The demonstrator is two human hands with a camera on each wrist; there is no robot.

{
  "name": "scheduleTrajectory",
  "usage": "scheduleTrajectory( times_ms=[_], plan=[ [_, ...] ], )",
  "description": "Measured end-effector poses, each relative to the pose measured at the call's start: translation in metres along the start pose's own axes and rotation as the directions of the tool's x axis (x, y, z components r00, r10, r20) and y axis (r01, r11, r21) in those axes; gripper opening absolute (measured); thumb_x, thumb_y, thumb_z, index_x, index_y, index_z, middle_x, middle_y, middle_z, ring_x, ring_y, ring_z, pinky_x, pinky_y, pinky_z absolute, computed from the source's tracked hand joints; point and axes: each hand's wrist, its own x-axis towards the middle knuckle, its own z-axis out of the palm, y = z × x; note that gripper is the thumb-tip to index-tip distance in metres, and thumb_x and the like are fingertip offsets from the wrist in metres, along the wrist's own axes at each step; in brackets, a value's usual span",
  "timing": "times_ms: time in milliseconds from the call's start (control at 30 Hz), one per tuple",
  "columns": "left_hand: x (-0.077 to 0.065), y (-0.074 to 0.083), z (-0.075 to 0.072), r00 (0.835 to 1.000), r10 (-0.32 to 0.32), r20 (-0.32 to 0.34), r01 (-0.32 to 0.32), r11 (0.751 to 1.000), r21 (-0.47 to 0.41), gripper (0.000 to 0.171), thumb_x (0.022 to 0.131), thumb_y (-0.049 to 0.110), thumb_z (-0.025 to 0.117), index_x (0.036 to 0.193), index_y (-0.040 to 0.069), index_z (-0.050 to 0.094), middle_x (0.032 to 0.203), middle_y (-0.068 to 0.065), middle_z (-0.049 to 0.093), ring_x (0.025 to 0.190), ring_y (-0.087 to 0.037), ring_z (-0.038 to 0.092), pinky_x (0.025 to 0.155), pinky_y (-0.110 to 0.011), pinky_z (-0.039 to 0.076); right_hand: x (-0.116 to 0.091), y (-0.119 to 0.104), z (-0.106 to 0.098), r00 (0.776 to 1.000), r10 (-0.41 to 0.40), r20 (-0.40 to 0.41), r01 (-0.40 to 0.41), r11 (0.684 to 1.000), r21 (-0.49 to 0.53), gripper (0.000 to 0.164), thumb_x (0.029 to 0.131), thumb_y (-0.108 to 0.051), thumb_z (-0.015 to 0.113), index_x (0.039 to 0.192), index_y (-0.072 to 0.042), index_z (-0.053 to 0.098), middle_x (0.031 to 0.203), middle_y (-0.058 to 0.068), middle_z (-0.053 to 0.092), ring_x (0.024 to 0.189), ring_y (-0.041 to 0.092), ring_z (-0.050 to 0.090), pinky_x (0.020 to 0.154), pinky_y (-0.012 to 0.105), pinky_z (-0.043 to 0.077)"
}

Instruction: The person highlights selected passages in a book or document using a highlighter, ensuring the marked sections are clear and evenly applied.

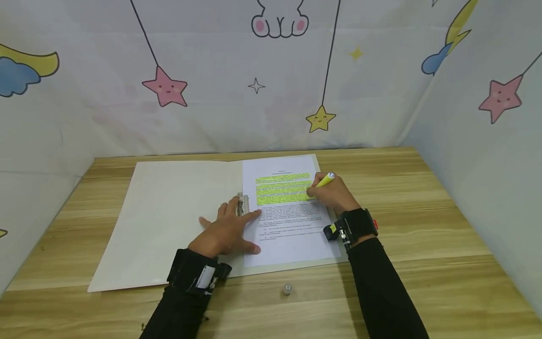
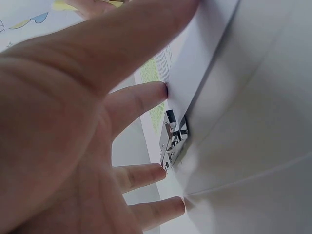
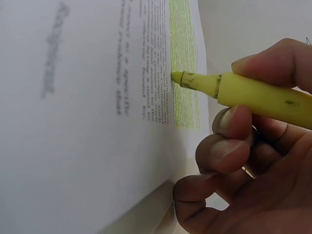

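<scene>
A printed sheet (image 1: 292, 249) lies on the right side of an opened white folder (image 1: 169, 216). Bright yellow marking covers the upper paragraph of its text. My right hand (image 1: 336, 195) pinches a yellow highlighter (image 1: 325, 179) between thumb and fingers; in the right wrist view the tip of the highlighter (image 3: 258, 97) meets the edge of the yellow lines. My left hand (image 1: 226, 233) rests with fingers spread over the folder's spine, thumb and index finger on the sheet's left margin. Beside those fingers is the folder's metal clip (image 2: 173, 141), partly covered by the hand in the head view.
A small pale cap-like piece (image 1: 287, 289) stands on the wooden table (image 1: 423, 282) in front of the folder. Behind the table hangs a white cloth (image 1: 211, 122) printed with stars and clouds, and pale walls of the same kind close both sides.
</scene>
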Motion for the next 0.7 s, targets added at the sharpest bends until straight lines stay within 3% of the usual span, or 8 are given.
scheduleTrajectory(
  times_ms=[200,700],
  plan=[
    [-0.0039,0.0033,0.0016,1.0,-0.009,-0.002,0.009,1.0,-0.001,0.093,0.067,0.046,0.089,0.148,0.038,0.044,0.164,-0.02,0.011,0.145,-0.047,0.019,0.096,-0.09,0.012,-0.0028,0.0033,-0.0042,1.0,-0.011,0.007,0.011,1.0,-0.014,0.018,0.084,-0.01,0.066,0.073,-0.008,0.052,0.083,0.007,0.05,0.065,0.021,0.046,0.051,0.026,0.03],
    [-0.0024,0.0031,0.0045,1.0,-0.004,-0.013,0.004,1.0,0.002,0.093,0.067,0.046,0.089,0.148,0.037,0.045,0.164,-0.02,0.011,0.145,-0.048,0.018,0.095,-0.091,0.012,-0.0031,0.0095,-0.0106,0.999,-0.028,0.02,0.028,1.0,-0.002,0.017,0.084,-0.01,0.065,0.073,-0.007,0.052,0.078,0.006,0.046,0.061,0.019,0.044,0.049,0.026,0.03]
  ],
)
